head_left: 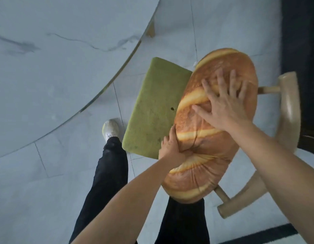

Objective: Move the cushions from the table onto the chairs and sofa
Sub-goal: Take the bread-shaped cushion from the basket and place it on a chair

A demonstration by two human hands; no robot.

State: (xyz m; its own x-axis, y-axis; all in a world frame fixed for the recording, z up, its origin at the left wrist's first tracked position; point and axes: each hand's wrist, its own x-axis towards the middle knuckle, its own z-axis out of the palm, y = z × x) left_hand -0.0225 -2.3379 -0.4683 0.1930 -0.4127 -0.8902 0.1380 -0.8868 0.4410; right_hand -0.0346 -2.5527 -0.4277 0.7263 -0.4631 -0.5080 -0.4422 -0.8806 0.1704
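Bread cushion [210, 138]: off the desk [55, 50], lying lengthwise over the chair [152, 95] under both my hands.
Left hand [170, 147]: my fingers [172, 132] curl round the cushion's left edge and my thumb digs into bunched fabric, so I am grasping it.
Right hand [223, 106]: released, with fingers [233, 78] spread straight, pressing flat into the cushion's far half and denting it.
Contact: I cannot tell whether the cushion's weight is fully on the seat.
Green seat [147, 124]: bare just left of my left fingers.
Wooden backrest [291, 111]: curved, right of my right fingers, beyond the cushion.
Black trousers [107, 173]: below my left wrist.
White shoe [110, 129]: left of the seat.
Desk: pale marble, rounded edge, well left of both hands.
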